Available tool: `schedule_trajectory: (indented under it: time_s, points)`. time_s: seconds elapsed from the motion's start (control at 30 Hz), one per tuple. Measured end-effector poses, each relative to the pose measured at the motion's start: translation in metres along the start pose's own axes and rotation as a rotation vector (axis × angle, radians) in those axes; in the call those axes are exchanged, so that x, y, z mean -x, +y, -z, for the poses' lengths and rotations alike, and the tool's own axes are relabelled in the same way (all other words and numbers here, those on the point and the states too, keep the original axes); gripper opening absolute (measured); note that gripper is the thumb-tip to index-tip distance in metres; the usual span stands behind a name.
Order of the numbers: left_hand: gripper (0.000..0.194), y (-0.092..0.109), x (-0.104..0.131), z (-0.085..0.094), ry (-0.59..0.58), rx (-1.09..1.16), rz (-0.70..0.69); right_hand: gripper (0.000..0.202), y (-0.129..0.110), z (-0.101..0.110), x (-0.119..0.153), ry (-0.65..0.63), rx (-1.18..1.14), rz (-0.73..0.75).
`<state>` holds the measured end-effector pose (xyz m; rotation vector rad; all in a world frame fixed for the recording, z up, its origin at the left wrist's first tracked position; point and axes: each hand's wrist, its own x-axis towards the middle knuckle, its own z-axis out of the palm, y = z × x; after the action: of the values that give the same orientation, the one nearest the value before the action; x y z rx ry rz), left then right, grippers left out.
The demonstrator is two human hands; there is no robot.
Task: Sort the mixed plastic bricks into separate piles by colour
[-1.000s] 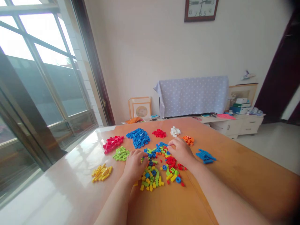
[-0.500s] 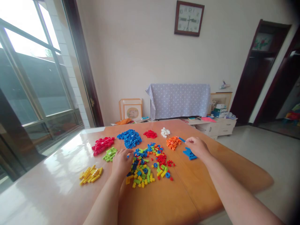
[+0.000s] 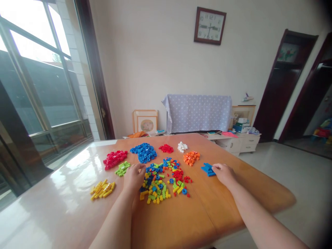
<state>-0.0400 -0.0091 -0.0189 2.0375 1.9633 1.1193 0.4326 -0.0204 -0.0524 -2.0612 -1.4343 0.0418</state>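
My right hand (image 3: pixel 225 175) is at the right of the table, fingertips pinched at the edge of a small group of long blue toy bricks (image 3: pixel 207 169). A blue brick seems to be at the fingertips, merging with that group. My left hand (image 3: pixel 133 175) is at the left edge of a mixed heap of toy bricks (image 3: pixel 158 188), its fingers closed. Whatever it may hold is hidden. Close by on its left lie light green bricks (image 3: pixel 122 168), and nearer to me yellow bricks (image 3: pixel 102 190).
Sorted piles of dark red bricks (image 3: pixel 114 159), blue round pieces (image 3: pixel 144 153), red bricks (image 3: pixel 166 148), white bricks (image 3: pixel 182 147) and orange bricks (image 3: pixel 191 158) stand farther back on the brown table (image 3: pixel 186 221). Low white cabinets (image 3: pixel 240 143) stand beyond.
My right hand has moved down and slightly right, bringing a blue brick from beside the orange pile to the blue group. My left hand stays by the mixed heap.
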Motion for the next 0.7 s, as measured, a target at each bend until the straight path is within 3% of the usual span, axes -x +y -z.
schedule_trajectory:
  time_s: [0.17,0.3,0.4,0.5,0.6,0.7]
  points:
    - [0.027,-0.002,0.001,-0.002,-0.012,0.081,0.024,0.034,-0.004,0.0,0.0,0.078,0.012,0.013]
    - [0.031,-0.005,-0.001,-0.004,-0.022,0.138,0.079,0.032,-0.031,0.005,0.01,0.143,-0.066,0.123]
    - [0.034,-0.007,-0.002,-0.005,-0.02,0.162,0.136,0.033,-0.065,0.007,0.028,-0.005,-0.206,0.2]
    - [0.035,-0.007,-0.003,-0.006,-0.01,0.186,0.154,0.03,-0.097,0.005,0.053,-0.295,-0.327,0.345]
    - [0.035,-0.007,-0.002,-0.007,0.008,0.221,0.147,0.035,-0.121,0.001,0.08,-0.486,-0.259,0.382]
    - [0.034,-0.008,-0.002,-0.008,0.018,0.247,0.158,0.05,-0.135,-0.001,0.105,-0.56,-0.177,0.439]
